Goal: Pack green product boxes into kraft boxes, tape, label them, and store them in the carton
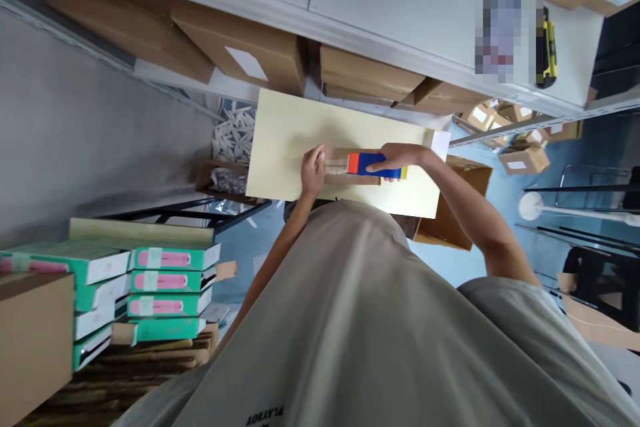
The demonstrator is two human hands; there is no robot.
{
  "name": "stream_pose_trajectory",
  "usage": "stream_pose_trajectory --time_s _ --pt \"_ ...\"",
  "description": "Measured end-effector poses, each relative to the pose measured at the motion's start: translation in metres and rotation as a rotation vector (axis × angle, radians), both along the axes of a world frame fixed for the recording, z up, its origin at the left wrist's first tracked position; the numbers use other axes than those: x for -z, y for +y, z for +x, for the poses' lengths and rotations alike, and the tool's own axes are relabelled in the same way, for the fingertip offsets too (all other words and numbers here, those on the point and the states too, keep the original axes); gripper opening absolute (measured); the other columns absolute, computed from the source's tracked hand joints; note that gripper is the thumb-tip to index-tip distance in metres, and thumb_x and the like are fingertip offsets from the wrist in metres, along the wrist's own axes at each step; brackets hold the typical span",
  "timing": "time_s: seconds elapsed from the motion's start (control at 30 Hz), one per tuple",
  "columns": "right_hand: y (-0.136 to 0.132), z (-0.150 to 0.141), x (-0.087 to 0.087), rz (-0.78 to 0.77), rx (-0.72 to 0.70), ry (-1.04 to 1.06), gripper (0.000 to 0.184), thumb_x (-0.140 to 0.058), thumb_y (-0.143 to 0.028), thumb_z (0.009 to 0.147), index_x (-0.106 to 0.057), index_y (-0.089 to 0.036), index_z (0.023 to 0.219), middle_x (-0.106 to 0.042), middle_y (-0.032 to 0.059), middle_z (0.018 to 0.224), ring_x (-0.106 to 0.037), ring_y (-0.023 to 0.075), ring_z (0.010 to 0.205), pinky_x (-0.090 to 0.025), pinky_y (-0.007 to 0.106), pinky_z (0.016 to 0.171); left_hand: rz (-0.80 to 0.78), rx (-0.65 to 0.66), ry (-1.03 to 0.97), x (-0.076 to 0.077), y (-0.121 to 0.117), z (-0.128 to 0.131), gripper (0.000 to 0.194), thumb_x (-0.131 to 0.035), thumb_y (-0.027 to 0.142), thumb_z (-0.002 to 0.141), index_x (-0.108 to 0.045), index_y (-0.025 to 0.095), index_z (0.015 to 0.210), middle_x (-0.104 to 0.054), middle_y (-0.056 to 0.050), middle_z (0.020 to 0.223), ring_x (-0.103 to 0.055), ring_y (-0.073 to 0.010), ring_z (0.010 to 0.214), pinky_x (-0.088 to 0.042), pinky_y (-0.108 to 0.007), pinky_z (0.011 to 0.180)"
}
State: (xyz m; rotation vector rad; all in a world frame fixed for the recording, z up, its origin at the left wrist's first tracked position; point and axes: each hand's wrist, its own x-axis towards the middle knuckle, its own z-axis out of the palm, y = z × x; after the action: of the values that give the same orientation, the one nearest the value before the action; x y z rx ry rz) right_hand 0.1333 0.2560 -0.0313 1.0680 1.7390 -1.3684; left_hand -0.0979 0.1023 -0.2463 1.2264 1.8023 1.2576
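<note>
On a pale yellow board (285,133) lies a small brown cardboard box (343,179), partly covered. My left hand (313,168) has its fingers curled against the box's left end. My right hand (397,156) grips a blue rectangular thing (384,169) with an orange-red band at its left end and yellow at its right; its exact kind is unclear. Between this blue thing and my left hand runs a pale, shiny strip (336,167) along the top of the box. The undersides of both held things are hidden.
Several cardboard boxes (240,47) line the shelf behind the board. An open carton (467,200) stands at its right, and a bin of white pieces (235,140) at its left. Green and pink boxes (165,280) are stacked at lower left. A yellow-black tool (549,50) rests on the upper shelf.
</note>
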Motion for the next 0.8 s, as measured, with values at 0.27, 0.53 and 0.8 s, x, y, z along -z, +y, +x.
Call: stream_pose_trajectory --time_s 0.27,0.53,0.8 --pt "0.038 0.117 -0.035 -0.011 0.044 -0.34 0.062 -0.083 -0.073 0.093 -0.081 -0.011 0.094 -0.08 0.0092 0.079 -0.076 0.0183 0.071 -0.057 0.029 0.073 -0.042 -0.013 0.026 0.006 0.003 -0.001 0.06 -0.043 0.062 0.116 -0.074 0.019 0.144 -0.075 -0.019 0.142 -0.068 -0.0294 0.137 -0.051 -0.044 0.125" --pt "0.016 0.097 0.02 0.246 -0.042 -0.448 0.068 -0.091 -0.076 0.082 -0.085 -0.011 0.099 -0.082 0.014 0.08 -0.082 0.0325 0.084 -0.062 0.039 0.078 -0.053 -0.026 0.088 0.003 0.002 -0.002 0.057 -0.042 0.058 0.117 -0.073 0.018 0.143 -0.075 -0.019 0.14 -0.07 -0.0275 0.136 -0.052 -0.041 0.124" --pt "-0.04 0.062 0.08 0.544 0.075 -0.351 0.056 -0.082 -0.047 0.098 -0.076 -0.006 0.135 -0.08 0.0298 0.127 -0.074 0.0442 0.125 -0.056 0.049 0.101 -0.059 -0.029 0.096 0.002 0.002 -0.004 0.063 -0.041 0.066 0.115 -0.074 0.019 0.141 -0.076 -0.019 0.139 -0.071 -0.0267 0.135 -0.053 -0.041 0.122"
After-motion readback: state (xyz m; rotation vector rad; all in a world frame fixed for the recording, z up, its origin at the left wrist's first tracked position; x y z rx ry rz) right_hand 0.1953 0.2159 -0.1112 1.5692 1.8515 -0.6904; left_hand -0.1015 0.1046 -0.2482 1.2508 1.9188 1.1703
